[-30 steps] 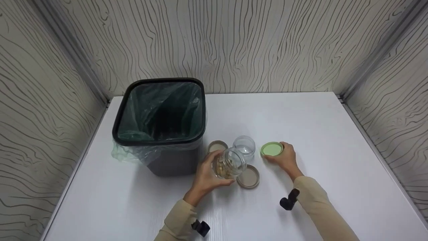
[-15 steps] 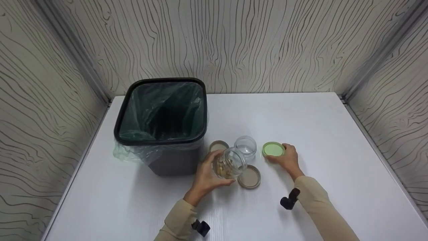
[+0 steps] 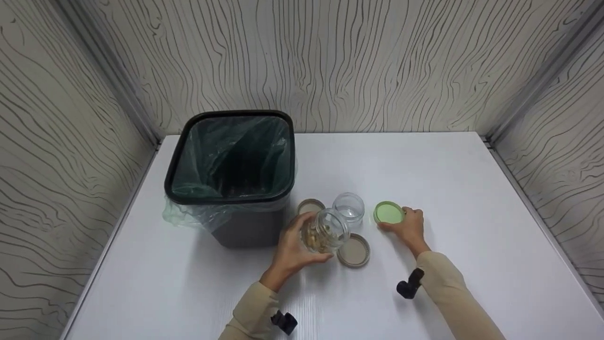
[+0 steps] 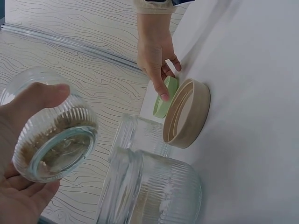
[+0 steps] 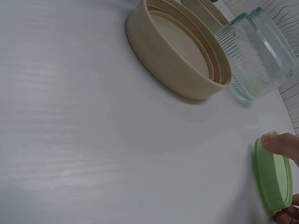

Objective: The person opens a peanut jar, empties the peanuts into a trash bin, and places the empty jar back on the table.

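My left hand (image 3: 293,248) holds a tilted clear glass jar (image 3: 330,230) by its sides, its mouth facing right. In the left wrist view, brown bits lie inside this jar (image 4: 56,140). My right hand (image 3: 409,227) pinches a light green round lid (image 3: 390,213) by its edge, with the thumb on the near side in the right wrist view. Between the hands, a smaller-looking glass jar (image 3: 349,207) stands without a lid. Another ribbed glass jar (image 4: 168,191) appears below the held one in the left wrist view, hidden behind it from the head.
A beige lid (image 3: 354,251) lies hollow side up near the held jar. A second beige lid (image 3: 310,206) lies behind my left hand, partly covered. A tall dark bin (image 3: 250,226) with a green bag liner stands on the left of the white table (image 3: 448,165). Patterned walls enclose the table.
My right hand's fingers have slid slightly toward me along the green lid's edge. The left hand keeps its hold on the jar, and the head view has shifted a little.
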Tool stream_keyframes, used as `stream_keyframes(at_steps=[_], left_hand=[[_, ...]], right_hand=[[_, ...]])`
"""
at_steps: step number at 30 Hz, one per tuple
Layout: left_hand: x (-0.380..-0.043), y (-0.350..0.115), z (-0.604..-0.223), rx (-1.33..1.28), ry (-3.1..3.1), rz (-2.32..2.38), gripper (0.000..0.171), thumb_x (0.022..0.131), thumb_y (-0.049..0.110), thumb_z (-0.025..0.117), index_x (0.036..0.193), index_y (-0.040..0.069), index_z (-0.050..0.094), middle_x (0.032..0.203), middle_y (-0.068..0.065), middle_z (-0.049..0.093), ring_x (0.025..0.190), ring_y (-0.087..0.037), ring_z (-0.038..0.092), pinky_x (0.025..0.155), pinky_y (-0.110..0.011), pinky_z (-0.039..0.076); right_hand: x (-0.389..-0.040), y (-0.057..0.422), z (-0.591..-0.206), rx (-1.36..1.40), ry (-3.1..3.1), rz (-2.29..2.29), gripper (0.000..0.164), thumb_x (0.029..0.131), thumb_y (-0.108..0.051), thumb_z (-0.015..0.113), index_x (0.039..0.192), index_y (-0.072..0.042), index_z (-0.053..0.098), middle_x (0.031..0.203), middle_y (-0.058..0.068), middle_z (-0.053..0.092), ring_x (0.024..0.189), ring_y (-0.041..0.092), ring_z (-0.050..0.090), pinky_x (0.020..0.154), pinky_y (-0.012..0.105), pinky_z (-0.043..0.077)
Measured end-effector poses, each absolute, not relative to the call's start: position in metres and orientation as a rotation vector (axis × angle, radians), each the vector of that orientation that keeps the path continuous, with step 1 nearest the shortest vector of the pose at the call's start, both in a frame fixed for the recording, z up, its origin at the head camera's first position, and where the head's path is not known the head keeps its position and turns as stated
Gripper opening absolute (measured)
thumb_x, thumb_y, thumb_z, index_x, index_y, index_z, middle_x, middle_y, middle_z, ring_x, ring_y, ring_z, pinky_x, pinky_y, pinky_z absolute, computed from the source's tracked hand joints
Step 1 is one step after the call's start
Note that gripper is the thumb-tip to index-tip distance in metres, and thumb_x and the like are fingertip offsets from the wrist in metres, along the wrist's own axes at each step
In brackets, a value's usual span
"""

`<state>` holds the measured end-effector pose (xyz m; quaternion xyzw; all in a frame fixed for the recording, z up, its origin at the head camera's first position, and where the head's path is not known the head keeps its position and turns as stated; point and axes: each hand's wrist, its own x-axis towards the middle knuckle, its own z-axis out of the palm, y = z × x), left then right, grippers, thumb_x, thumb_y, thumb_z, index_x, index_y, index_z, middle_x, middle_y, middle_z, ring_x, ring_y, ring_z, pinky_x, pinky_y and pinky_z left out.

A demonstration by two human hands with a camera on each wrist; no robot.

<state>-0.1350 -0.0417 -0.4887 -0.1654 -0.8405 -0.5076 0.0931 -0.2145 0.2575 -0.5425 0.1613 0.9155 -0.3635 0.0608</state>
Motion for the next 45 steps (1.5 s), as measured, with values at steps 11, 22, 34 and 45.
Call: stream_keyframes(at_steps=[11, 22, 34, 45], left_hand=[[-0.135, -0.042, -0.488, -0.479, -2.485, -1.518, 0.090, 0.054, 0.025, 0.092, 0.130, 0.002, 0.051, 0.126, -0.011, 0.064, 0.118, -0.026, 0.061, 0.105, -0.041, 0.048], [-0.135, -0.043, -0.484, -0.504, -2.431, -1.559, 0.089, 0.057, 0.028, 0.092, 0.132, 0.005, 0.050, 0.129, -0.009, 0.063, 0.120, -0.025, 0.060, 0.106, -0.040, 0.048], [-0.135, -0.044, -0.480, -0.516, -2.420, -1.570, 0.089, 0.057, 0.029, 0.091, 0.133, 0.006, 0.050, 0.131, -0.007, 0.062, 0.122, -0.022, 0.059, 0.107, -0.040, 0.047], [-0.134, -0.043, -0.480, -0.559, -2.395, -1.513, 0.087, 0.057, 0.029, 0.091, 0.131, 0.006, 0.052, 0.129, -0.009, 0.063, 0.119, -0.022, 0.061, 0.104, -0.037, 0.050]], right_hand=[[-0.212, 0.258, -0.541, 0.481, 2.754, -1.104, 0.096, 0.079, -0.033, 0.077, 0.143, 0.016, 0.025, 0.138, 0.035, 0.029, 0.129, 0.047, 0.034, 0.116, 0.054, 0.031], [-0.206, 0.257, -0.535, 0.465, 2.761, -1.123, 0.095, 0.087, -0.045, 0.066, 0.146, 0.013, 0.020, 0.136, 0.035, 0.032, 0.126, 0.045, 0.037, 0.111, 0.055, 0.036], [-0.197, 0.255, -0.526, 0.390, 2.831, -1.108, 0.078, 0.090, -0.034, 0.064, 0.139, 0.016, 0.029, 0.129, 0.036, 0.037, 0.121, 0.047, 0.039, 0.106, 0.055, 0.038], [-0.187, 0.250, -0.520, 0.304, 2.968, -1.144, 0.046, 0.088, -0.014, 0.063, 0.120, 0.015, 0.048, 0.111, 0.033, 0.054, 0.103, 0.042, 0.054, 0.089, 0.048, 0.047]])
